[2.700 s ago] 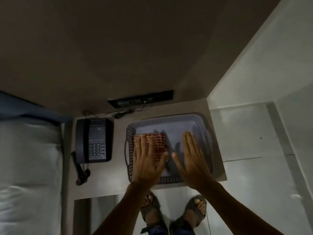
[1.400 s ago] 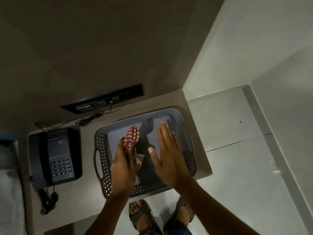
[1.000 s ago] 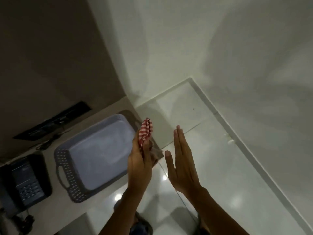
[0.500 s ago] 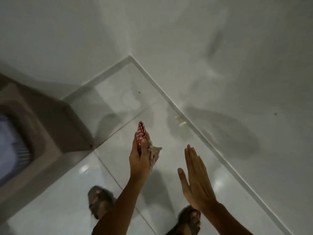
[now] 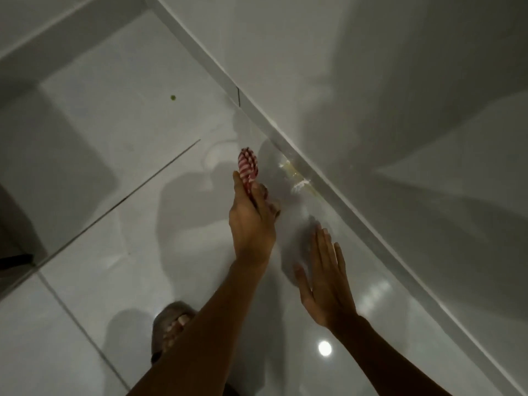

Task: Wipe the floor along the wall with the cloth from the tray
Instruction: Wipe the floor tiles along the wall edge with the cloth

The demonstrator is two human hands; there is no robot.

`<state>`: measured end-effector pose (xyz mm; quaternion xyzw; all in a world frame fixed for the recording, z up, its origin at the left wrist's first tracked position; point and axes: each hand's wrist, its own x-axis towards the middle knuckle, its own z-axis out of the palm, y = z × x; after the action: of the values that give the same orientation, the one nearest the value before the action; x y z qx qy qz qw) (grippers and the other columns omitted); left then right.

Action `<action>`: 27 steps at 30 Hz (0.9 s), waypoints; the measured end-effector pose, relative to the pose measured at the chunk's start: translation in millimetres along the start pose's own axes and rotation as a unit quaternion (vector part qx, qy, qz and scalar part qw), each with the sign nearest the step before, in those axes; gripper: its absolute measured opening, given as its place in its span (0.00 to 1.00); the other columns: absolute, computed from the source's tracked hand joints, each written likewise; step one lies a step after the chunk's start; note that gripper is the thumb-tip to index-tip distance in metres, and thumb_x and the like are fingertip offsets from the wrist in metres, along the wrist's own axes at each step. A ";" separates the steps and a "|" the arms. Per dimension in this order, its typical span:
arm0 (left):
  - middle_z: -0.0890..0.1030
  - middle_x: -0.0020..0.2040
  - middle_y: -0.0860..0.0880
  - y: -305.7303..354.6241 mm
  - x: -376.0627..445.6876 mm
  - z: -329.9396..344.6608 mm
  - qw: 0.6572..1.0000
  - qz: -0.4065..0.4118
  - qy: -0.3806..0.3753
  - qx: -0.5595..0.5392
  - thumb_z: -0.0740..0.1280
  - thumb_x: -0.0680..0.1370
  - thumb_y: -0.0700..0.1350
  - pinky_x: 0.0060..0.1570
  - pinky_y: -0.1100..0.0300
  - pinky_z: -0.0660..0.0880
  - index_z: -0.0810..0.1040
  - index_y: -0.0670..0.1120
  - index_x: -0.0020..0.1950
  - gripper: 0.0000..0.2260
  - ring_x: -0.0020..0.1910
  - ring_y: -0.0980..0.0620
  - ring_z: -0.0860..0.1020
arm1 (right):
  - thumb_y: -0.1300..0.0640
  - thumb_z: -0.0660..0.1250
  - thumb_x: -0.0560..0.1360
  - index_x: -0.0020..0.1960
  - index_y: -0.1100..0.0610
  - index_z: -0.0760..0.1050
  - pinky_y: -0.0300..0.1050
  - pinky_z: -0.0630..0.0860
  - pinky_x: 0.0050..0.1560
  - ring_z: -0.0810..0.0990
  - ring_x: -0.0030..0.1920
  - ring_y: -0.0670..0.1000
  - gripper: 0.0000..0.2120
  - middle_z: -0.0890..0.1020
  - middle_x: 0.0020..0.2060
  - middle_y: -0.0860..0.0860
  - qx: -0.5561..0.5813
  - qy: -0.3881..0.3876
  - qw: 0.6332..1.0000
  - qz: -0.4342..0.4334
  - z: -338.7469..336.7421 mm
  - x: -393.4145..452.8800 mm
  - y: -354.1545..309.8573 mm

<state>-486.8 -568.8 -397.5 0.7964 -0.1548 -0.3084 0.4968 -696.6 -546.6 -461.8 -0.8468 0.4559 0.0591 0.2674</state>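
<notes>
Cloth (image 5: pixel 248 166), lifted out of the tray, now hangs bunched in the clenched left hand (image 5: pixel 251 221) above the floor (image 5: pixel 143 267), near the yellowish smear (image 5: pixel 294 174) at the skirting. Right hand (image 5: pixel 325 281) is spread, empty. Wiping can start.

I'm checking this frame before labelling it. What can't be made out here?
Head view, the only one:
- Red-and-white striped cloth: its lower part is hidden inside the left hand.
- Yellowish smear by the pale baseboard: too small and blurred to identify.
- Brown sandal: partly covered by the left forearm.
- Right hand: open; floor contact unclear.
</notes>
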 end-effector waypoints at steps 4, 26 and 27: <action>0.66 0.84 0.43 -26.5 29.0 47.2 0.985 0.075 -0.044 0.151 0.53 0.89 0.57 0.80 0.49 0.68 0.53 0.46 0.87 0.29 0.82 0.47 0.66 | 0.34 0.46 0.88 0.90 0.59 0.43 0.63 0.49 0.90 0.46 0.91 0.56 0.40 0.46 0.91 0.56 -0.055 0.003 0.998 0.000 31.7 12.8 21.4; 0.73 0.80 0.42 -87.5 58.4 38.4 0.804 0.402 -0.186 0.397 0.59 0.87 0.49 0.84 0.40 0.55 0.73 0.43 0.79 0.21 0.81 0.39 0.67 | 0.40 0.55 0.86 0.89 0.64 0.47 0.56 0.48 0.90 0.50 0.91 0.58 0.41 0.51 0.90 0.59 -0.043 0.119 0.991 0.036 43.8 9.8 25.2; 0.73 0.80 0.43 -90.0 69.2 23.6 0.787 0.419 -0.205 0.403 0.58 0.88 0.49 0.84 0.40 0.55 0.73 0.44 0.79 0.21 0.81 0.40 0.67 | 0.42 0.56 0.86 0.89 0.64 0.46 0.58 0.50 0.90 0.49 0.91 0.57 0.41 0.50 0.90 0.58 -0.035 0.120 0.991 0.037 42.6 9.3 24.5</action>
<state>-454.6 -582.2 -508.1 0.6992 -0.6816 -0.1356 0.1676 -704.8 -542.7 -511.0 -0.8390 0.5135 -0.0171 0.1790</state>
